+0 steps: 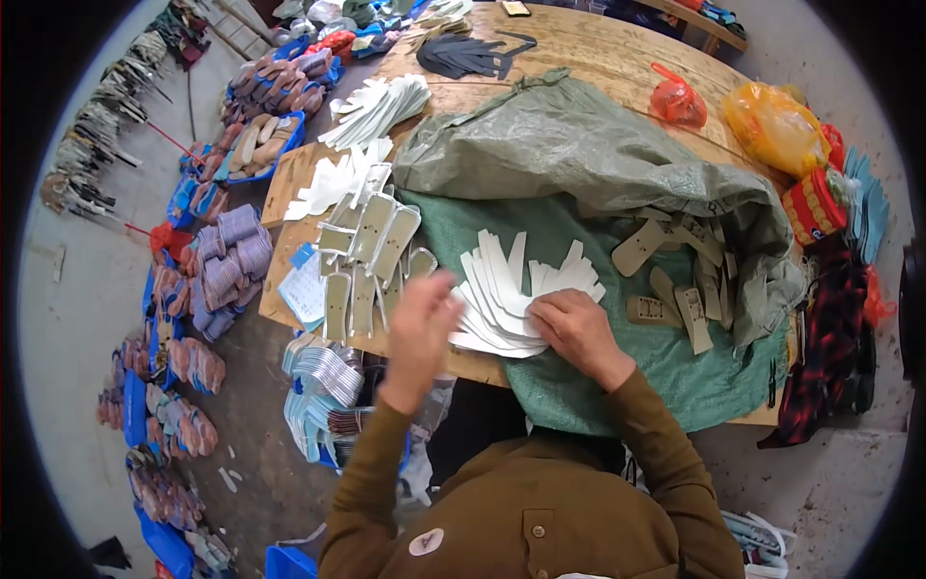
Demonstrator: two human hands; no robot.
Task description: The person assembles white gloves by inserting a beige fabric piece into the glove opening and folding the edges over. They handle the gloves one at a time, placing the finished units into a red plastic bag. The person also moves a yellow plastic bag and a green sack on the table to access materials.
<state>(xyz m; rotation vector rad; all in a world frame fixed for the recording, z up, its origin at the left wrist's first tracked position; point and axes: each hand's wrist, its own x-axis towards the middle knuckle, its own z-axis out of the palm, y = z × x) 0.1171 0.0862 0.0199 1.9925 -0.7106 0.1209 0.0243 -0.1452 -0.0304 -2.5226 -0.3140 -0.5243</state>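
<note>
A fanned stack of white, curved cut-out pieces [494, 292] lies on a green woven sheet [617, 391] in front of me. The fingers of my right hand [582, 333] are closed on the stack's right part, at the edge of a white piece. Just left of the stack is my left hand [422, 333], raised and smeared by motion, so its fingers cannot be made out. Next to it, at the table's left edge, sit several beige insole-like pieces with white rims [371, 236]. Beige pieces with slots [693, 314] lie loose on the sheet to the right.
A crumpled grey-green woven sack [579, 145] spans the wooden table [598, 34]. More white pieces [381, 108] and dark pieces [468, 56] lie at the far left. Plastic bags [775, 127] stand far right. Blue trays [289, 145] and bundled pieces crowd the floor at left.
</note>
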